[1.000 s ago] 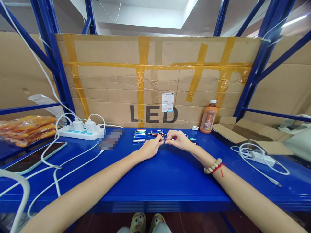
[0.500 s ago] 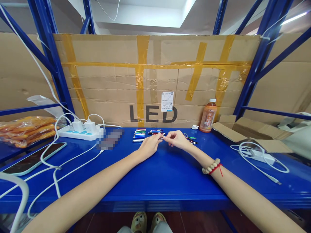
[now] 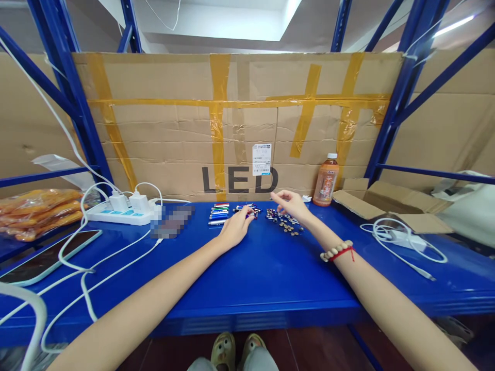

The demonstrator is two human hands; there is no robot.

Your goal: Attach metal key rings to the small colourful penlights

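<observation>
My left hand (image 3: 235, 226) rests low over the shelf with fingers curled together. A small dark red and blue item shows at its fingertips, too small to name. Just beyond those fingers lie several slim coloured tubes (image 3: 240, 207). A neat row of similar blue, red, green and silver tubes (image 3: 219, 214) lies left of the hand. My right hand (image 3: 291, 204) is raised with its fingers apart, and nothing shows between them. Below and in front of it spreads a pile of small silver and brass-coloured metal pieces (image 3: 286, 225), partly hidden by the hand.
An orange drink bottle (image 3: 326, 180) stands at the back right, beside an open cardboard box (image 3: 402, 203). A white cable with adapter (image 3: 406, 239) lies in front. At left are a power strip (image 3: 119, 215), a phone (image 3: 50, 255), loose cables and orange packages (image 3: 40, 211).
My right hand has lifted away from my left hand, moving right and up, and its fingers have opened. The metal pile now shows. The left hand has shifted slightly left; the view has shifted too.
</observation>
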